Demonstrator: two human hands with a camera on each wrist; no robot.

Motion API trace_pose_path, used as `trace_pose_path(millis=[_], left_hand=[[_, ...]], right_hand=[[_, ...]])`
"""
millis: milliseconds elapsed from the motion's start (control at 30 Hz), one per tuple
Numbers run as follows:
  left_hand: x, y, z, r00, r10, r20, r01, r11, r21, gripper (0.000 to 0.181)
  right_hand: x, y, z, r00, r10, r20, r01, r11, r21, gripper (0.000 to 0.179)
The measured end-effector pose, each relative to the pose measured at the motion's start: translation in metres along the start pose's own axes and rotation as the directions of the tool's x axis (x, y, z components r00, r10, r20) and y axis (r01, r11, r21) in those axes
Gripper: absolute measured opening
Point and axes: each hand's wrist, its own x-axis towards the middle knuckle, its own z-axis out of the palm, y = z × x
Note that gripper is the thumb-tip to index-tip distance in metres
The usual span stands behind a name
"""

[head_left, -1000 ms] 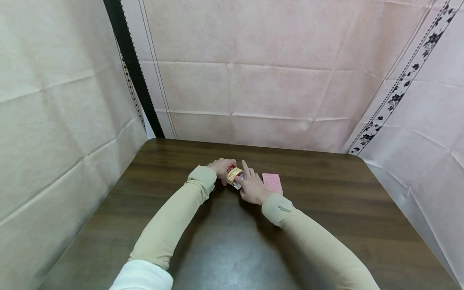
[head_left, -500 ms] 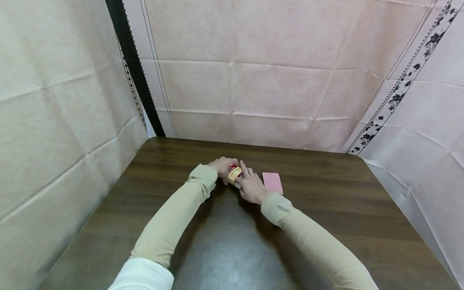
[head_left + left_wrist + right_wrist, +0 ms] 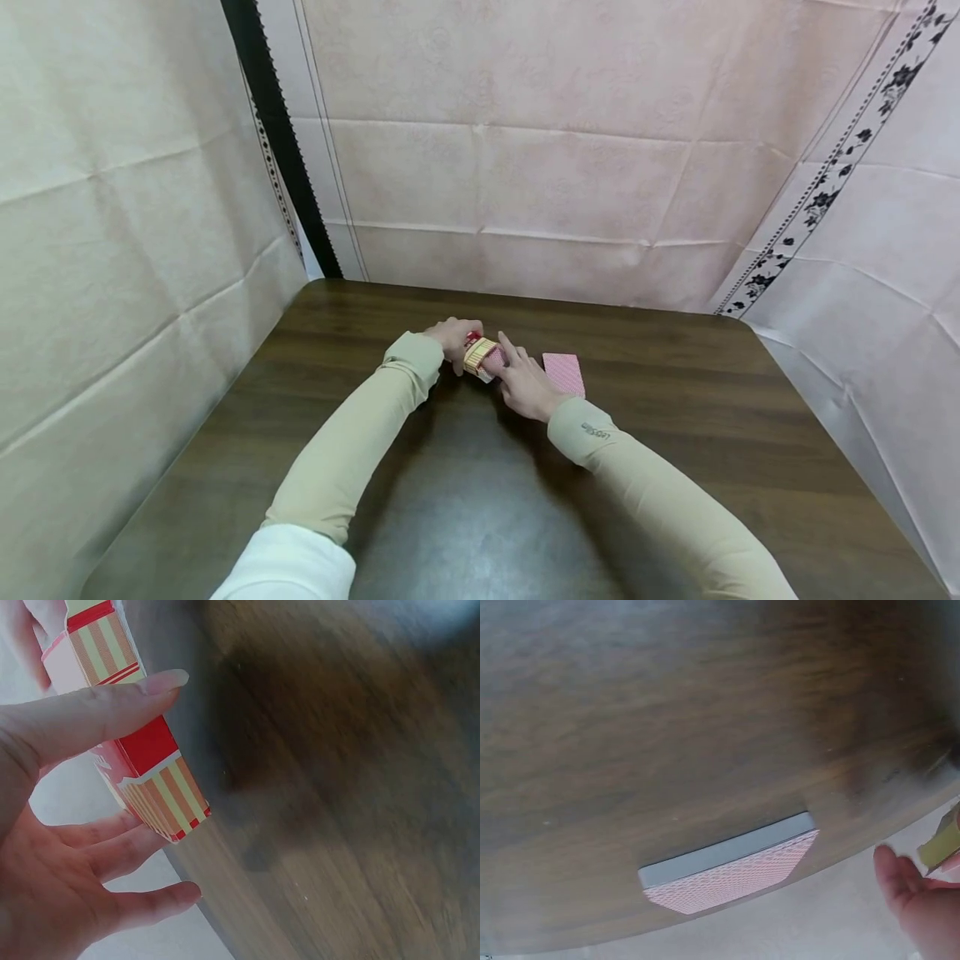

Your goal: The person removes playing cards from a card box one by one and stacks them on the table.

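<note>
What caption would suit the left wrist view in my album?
A left hand gripping a red cardboard box with orange-and-yellow stripes, wood-grain tabletop beyond.

Creased, cream-pink sheets with black floral trim are screening three sides of a dark wood-grained table, making the place booth-like.

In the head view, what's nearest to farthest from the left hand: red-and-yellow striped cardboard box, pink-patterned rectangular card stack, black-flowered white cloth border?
1. Striped box: in the left hand.
2. Card stack: right, on the brown table.
3. Cloth border: far right, beyond the table.
</note>
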Motion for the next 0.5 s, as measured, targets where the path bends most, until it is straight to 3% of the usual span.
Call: trace_pose_path(millis=[133,333,500], left_hand=[[-0.001,-0.004,-0.002,1.0,-0.018,0.005,0.018,1.0,-0.004,0.076],[-0.002,-0.002,-0.002,1.0,0.007,-0.005,-0.007,1.0,-0.03,0.074],[0.0,0.001,-0.001,1.0,0.019,-0.009,-0.019,0.999,-0.03,0.074]], right_hand=[[-0.003,0.001,-0.002,0.999,-0.018,-0.028,0.02,0.997,0.077,0.051],[0.001,0.0,-0.007,0.989,0.034,-0.142,-0.009,0.985,0.175,0.036],[0.007,-0.005,-0.011,0.989,0.031,-0.148,-0.014,0.994,0.111,0.04]])
